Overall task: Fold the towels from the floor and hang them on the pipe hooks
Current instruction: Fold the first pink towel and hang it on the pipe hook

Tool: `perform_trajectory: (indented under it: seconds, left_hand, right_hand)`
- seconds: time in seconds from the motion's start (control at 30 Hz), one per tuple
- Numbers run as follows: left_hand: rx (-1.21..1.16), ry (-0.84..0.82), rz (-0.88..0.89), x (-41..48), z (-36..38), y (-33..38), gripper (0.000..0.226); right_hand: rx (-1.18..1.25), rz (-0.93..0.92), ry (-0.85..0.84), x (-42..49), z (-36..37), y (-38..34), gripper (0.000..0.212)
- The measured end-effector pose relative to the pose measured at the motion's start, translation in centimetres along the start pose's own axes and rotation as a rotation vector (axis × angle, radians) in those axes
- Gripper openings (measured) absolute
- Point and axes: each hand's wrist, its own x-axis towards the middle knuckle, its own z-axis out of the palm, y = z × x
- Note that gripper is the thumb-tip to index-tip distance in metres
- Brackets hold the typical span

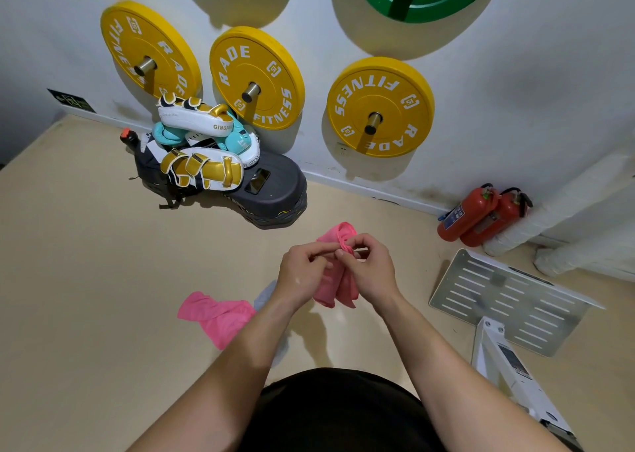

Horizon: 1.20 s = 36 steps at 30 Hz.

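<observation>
A salmon-pink towel [335, 288] hangs bunched between both my hands above the floor, in the middle of the head view. My left hand [302, 271] pinches its upper edge, and my right hand [369, 266] pinches the same edge close beside it. A brighter pink towel [216, 316] lies crumpled on the beige floor to the left. Beside it a grey towel [266, 295] shows partly from behind my left forearm. No pipe hooks are visible.
Yellow weight plates [379, 106] hang on pegs on the white wall ahead, green ones above. Boxing pads [201, 166] are piled on a dark step platform [275, 190]. Two red fire extinguishers [481, 216] lie at right near a white slotted machine base [508, 300].
</observation>
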Motion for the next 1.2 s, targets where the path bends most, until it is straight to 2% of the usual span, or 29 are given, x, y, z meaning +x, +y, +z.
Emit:
perform_trajectory:
  seconds: [0.07, 0.23, 0.33, 0.5, 0.63, 0.73, 0.8, 0.9, 0.97, 1.13, 1.2]
  left_hand:
    - [0.019, 0.004, 0.009, 0.2, -0.6, 0.1, 0.045]
    - [0.114, 0.256, -0.029, 1.5, -2.4, -0.1, 0.015]
    - [0.18, 0.186, -0.078, 2.2, -3.3, -0.6, 0.017]
    - [0.178, -0.075, -0.257, 2.0, -3.6, -1.3, 0.018]
    - [0.076, -0.055, -0.281, 1.4, -3.5, -1.7, 0.016]
    - [0.044, 0.037, -0.252, 1.4, -3.9, -1.3, 0.016]
    - [0.08, 0.142, -0.167, 1.7, -4.3, -0.5, 0.016]
    - [0.275, 0.244, 0.03, 1.9, -4.7, 1.2, 0.012]
    - [0.365, 0.259, 0.1, 1.7, -4.7, 2.2, 0.009]
    - [0.242, 0.242, 0.033, 1.6, -5.3, 2.8, 0.006]
    - [0.294, 0.234, 0.057, 1.6, -5.6, 2.7, 0.007]
  right_hand:
    - [-0.046, -0.046, -0.038, 0.3, -0.4, 0.0, 0.016]
    - [-0.113, -0.112, -0.158, 0.7, -1.7, 0.0, 0.018]
    - [-0.104, -0.131, -0.209, 0.8, -2.4, -0.2, 0.019]
    - [-0.087, -0.175, -0.221, 1.0, -3.4, -0.3, 0.012]
    - [-0.105, -0.185, -0.222, 1.1, -3.7, -0.5, 0.014]
    - [-0.178, -0.155, -0.187, 1.4, -3.9, -0.2, 0.018]
    - [-0.274, -0.113, -0.142, 1.5, -4.0, 0.1, 0.02]
    - [-0.317, -0.017, -0.085, 1.6, -3.6, 0.8, 0.015]
    - [-0.323, -0.024, -0.064, 1.6, -3.2, 0.6, 0.014]
    - [-0.244, -0.114, -0.103, 2.0, -3.0, -0.6, 0.016]
    - [-0.247, -0.108, -0.106, 2.2, -3.0, -0.9, 0.016]
